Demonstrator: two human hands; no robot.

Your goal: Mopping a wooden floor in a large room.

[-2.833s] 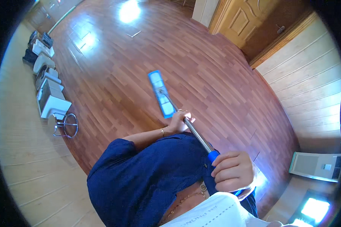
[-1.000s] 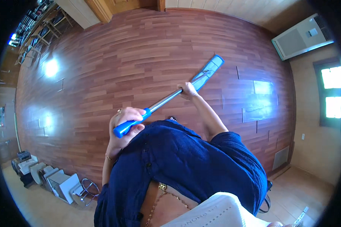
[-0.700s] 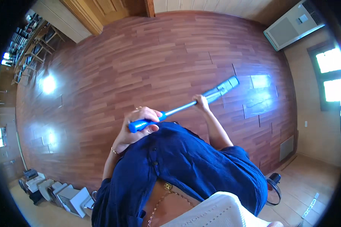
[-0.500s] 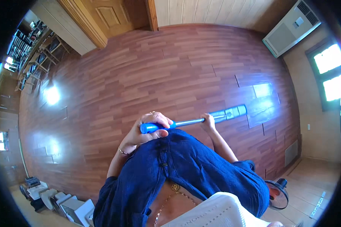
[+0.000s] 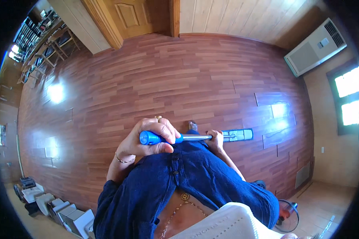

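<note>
Brown floor boards (image 5: 167,87) are spread out all around the left hand (image 5: 135,139) and the right hand (image 5: 215,140). Far up and to the right of the right hand, a big cream box with a dark grille (image 5: 317,47) is stood by the wall. Low and to the left of the left hand, pale boxy things (image 5: 70,215) are lined up by the wall; what is inside them cannot be told. A long mop (image 5: 197,138) is held by both hands. It is laid almost straight across, left to right, with its flat head (image 5: 239,135) pointed right, just past the right hand. The head's long side is lined up with the pole. The blue grip (image 5: 149,138) is wrapped tight by the left hand, thumb underneath. The silver pole is circled by the right hand's curled fingers. A gold ring (image 5: 158,118) is worn on the left hand.
</note>
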